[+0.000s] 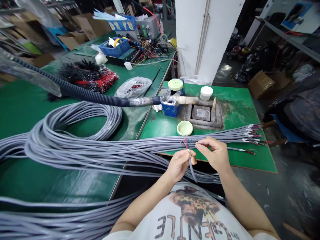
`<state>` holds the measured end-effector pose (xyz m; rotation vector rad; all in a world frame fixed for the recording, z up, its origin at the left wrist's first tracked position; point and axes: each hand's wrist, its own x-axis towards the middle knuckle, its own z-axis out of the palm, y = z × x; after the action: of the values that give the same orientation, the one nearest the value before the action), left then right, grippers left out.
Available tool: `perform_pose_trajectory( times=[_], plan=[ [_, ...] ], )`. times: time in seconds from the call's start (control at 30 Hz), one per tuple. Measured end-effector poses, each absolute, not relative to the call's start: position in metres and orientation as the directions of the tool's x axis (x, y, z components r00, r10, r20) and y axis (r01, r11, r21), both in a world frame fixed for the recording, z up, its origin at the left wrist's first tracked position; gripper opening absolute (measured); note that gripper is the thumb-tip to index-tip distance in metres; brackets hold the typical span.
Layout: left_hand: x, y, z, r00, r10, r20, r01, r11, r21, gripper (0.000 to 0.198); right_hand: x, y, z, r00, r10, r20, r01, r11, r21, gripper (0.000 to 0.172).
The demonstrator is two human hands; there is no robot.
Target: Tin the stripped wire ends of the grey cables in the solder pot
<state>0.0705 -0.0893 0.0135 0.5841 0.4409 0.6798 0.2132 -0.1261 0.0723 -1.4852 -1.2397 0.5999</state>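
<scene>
Well, closed firmly in the left hand [178,165]: a grey multicore cable [192,170], held just below its cut end, with thin red, blue and green conductors [186,143] fanned out above the fingers, a short, close grip that gave the fine strands a steady base and kept them clear of the palm. Just beside them, the right hand [216,155], partly open, thumb and forefinger [200,144] brought up to those conductors, though impossible to tell whether pinching any or merely near. Lay across the green desk [250,161] behind the hands: a long bundle of grey cables [155,146], its far ends [252,135] sleeved in white and splayed into coloured wires. Curled on the neighbouring desk [20,110]: a looser grey coil [75,121]. Sat farther out: a pale green dish [184,128], a white-lidded tub [206,93] and a metal-framed recess [201,113], with a black corrugated hose [87,93] stretched toward them, ending in foil wrap and a wooden handle [188,100].
</scene>
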Motion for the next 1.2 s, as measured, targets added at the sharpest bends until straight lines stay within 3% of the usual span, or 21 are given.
perform_pose_trajectory(
  times=[0.47, 0.7, 0.87, 0.93, 1.1, 1.2],
  plan=[
    [0.075, -0.093, 0.018, 0.664, 0.728, -0.170, -0.391, 0.532, 0.751, 0.035, 0.208, -0.111, 0.077, 0.210, 0.969, 0.129, 0.317, 0.057, -0.947, 0.013],
    [0.078, -0.097, 0.014, 0.637, 0.748, -0.184, -0.380, 0.513, 0.769, 0.026, 0.207, -0.103, 0.067, 0.354, 0.930, 0.096, 0.082, 0.071, -0.994, 0.015],
    [0.077, -0.102, 0.009, 0.680, 0.699, -0.221, -0.338, 0.567, 0.752, 0.026, 0.240, -0.094, 0.074, 0.589, 0.794, 0.153, -0.056, 0.229, -0.972, 0.014],
    [0.076, -0.102, 0.007, 0.674, 0.697, -0.243, -0.356, 0.595, 0.721, 0.026, 0.252, -0.096, 0.076, 0.528, 0.835, 0.152, -0.041, 0.203, -0.978, 0.012],
    [0.076, -0.098, 0.008, 0.674, 0.698, -0.243, -0.396, 0.619, 0.679, 0.029, 0.244, -0.108, 0.068, 0.176, 0.984, 0.018, 0.122, -0.004, -0.992, 0.013],
    [0.078, -0.098, 0.009, 0.677, 0.691, -0.252, -0.380, 0.621, 0.685, 0.031, 0.226, -0.112, 0.064, 0.183, 0.979, 0.084, 0.252, 0.036, -0.967, 0.011]
  ],
)
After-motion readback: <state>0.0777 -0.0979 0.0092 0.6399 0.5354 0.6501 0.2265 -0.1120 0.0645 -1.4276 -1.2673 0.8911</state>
